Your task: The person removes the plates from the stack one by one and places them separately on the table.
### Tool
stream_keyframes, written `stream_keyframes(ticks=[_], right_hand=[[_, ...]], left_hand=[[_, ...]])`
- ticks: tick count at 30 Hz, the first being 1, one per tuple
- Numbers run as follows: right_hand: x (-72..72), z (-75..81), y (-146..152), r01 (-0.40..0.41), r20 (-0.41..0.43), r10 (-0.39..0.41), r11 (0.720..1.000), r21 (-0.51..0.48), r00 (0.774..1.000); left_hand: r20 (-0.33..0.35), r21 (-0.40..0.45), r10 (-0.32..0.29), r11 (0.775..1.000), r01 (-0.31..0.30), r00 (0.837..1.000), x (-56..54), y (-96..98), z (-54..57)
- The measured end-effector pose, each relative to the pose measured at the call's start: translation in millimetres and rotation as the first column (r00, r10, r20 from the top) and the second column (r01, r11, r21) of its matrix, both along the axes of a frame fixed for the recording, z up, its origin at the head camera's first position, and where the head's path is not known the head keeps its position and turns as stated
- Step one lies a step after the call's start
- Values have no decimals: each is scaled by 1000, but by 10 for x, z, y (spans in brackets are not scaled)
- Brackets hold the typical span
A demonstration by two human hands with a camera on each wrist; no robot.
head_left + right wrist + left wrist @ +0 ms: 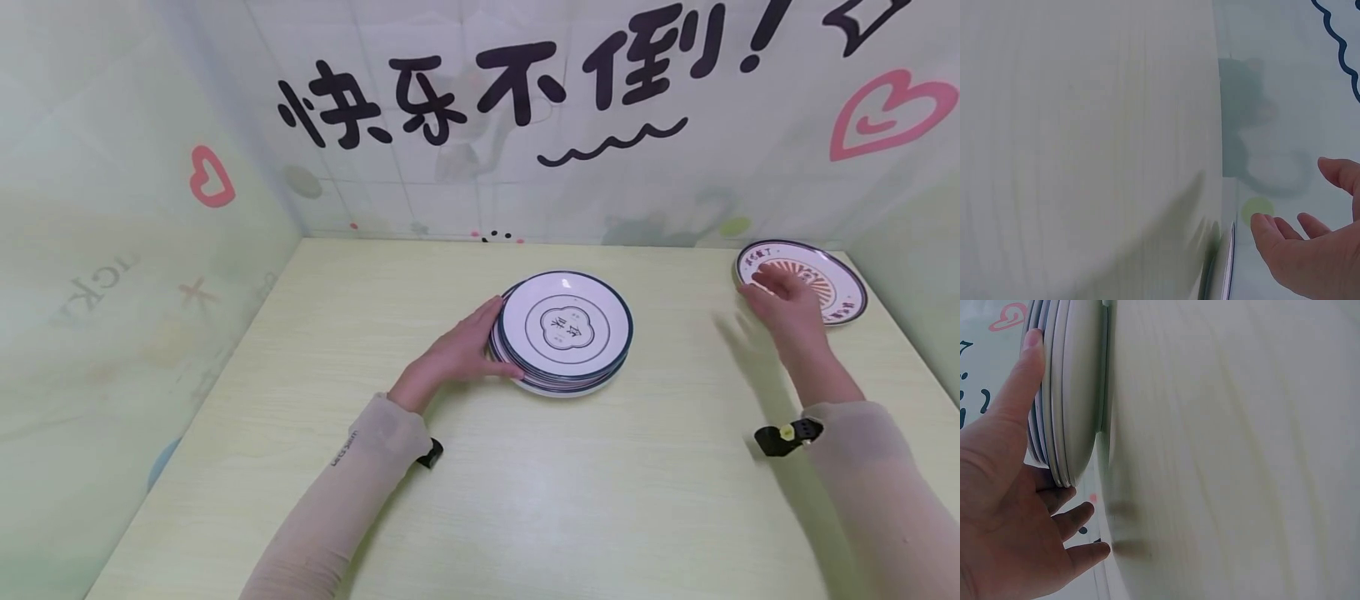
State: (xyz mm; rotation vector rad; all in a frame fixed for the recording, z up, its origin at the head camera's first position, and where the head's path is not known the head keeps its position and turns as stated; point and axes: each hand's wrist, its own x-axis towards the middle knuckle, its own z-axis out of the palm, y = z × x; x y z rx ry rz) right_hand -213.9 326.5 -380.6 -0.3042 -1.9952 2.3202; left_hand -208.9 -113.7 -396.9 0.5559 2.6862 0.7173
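A stack of several white plates (566, 329) with dark blue rims stands on the table, slightly uneven at its left edge. The top plate carries a flower-shaped frame with writing. My left hand (468, 346) rests against the stack's left side, thumb and fingers spread apart along the rims. In the left wrist view the thumb touches the edges of the plates (1066, 394), and several fingers stick out straight below. On the right, my right hand (791, 308) hovers over a single plate (840, 287) with an orange ray pattern. Its fingers are loosely bent, holding nothing.
The pale wooden table (570, 492) meets a printed back wall (465, 200) with large black writing and a pink heart. Side walls stand left and right. The single plate lies in the back right corner, close to both walls.
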Motion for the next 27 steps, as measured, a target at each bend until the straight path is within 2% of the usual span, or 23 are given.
stream_keyframes(ticks=[12,18,27], right_hand=[[5,-59,-146,-67,-17,67,998,-1,998],[-12,-72,-213,-78,0,78,997,30,997],[-17,-79,-351,-104,-5,104,995,2,995]], left_hand=[[-4,-3,-2,1000,2,1000,1,-12,-6],[-5,1,3,1000,-3,1000,1,-13,-5],[-7,2,-3,1000,3,1000,-6,1,-14]])
